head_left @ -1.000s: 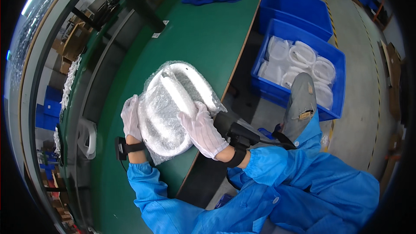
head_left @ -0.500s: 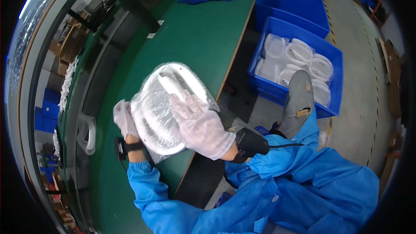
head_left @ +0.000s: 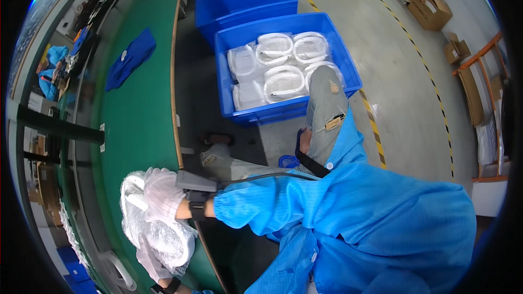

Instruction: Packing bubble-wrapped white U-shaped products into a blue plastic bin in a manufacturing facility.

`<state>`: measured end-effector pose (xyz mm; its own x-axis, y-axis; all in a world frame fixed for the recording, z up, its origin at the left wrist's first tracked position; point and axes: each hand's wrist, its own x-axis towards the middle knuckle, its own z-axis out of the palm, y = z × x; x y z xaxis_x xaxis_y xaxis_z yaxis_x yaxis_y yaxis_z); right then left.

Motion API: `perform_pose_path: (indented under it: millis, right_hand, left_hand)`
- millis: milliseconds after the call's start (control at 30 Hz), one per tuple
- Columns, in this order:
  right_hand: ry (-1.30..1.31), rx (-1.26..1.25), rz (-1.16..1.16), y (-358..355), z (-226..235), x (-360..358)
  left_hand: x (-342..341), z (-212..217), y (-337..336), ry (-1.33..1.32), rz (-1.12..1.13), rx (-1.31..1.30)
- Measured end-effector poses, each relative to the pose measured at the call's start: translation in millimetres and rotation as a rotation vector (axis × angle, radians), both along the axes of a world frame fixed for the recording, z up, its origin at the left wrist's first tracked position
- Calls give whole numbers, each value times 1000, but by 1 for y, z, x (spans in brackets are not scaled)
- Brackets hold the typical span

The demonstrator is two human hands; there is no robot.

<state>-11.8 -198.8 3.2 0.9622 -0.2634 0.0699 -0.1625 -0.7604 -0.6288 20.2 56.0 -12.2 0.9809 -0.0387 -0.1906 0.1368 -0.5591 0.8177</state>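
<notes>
Bubble-wrapped part [head_left: 155, 228] now lower at desk [head_left: 136, 125] edge; view swung toward bin [head_left: 283, 70]. Right hand [head_left: 162, 193] flat on top, left hand [head_left: 152, 261] cupping below.

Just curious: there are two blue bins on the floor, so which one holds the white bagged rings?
The nearer bin, beside the person's knee, is packed with them; the farther bin behind shows none.

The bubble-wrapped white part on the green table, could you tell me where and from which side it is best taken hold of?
Probably at its two opposite edges, one hand from each side. The bubble-wrapped part is broad and flattish and lies on the green table near its front edge. The right hand rests on its upper end, and the left hand is under its lower end. The loose wrap looks slippery, so grip the firm rim.
</notes>
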Motion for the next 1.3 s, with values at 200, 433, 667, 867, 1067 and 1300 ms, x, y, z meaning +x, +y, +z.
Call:
perform_pose_path:
  millis: [200,433,667,867,1067,1300]
  right_hand:
    - [10,259,29,2,-9,22]
    - [-402,684,80,4,-20,31]
    - [-396,-109,445,-28,-45,15]
    - [-168,947,160,-119,-24,-74]
    - [-242,1573,-368,-223,-68,-207]
    - [-240,1287,-779,-345,-192,-269]
  left_hand:
    - [1,-14,17,-109,-45,133]
    - [-9,-13,7,-124,37,-345]
    - [-20,6,-28,-106,136,-334]
    - [-66,44,-109,-271,-76,-257]
    - [-125,-19,-265,-185,-161,-105]
    - [-106,-151,-384,254,-489,-500]
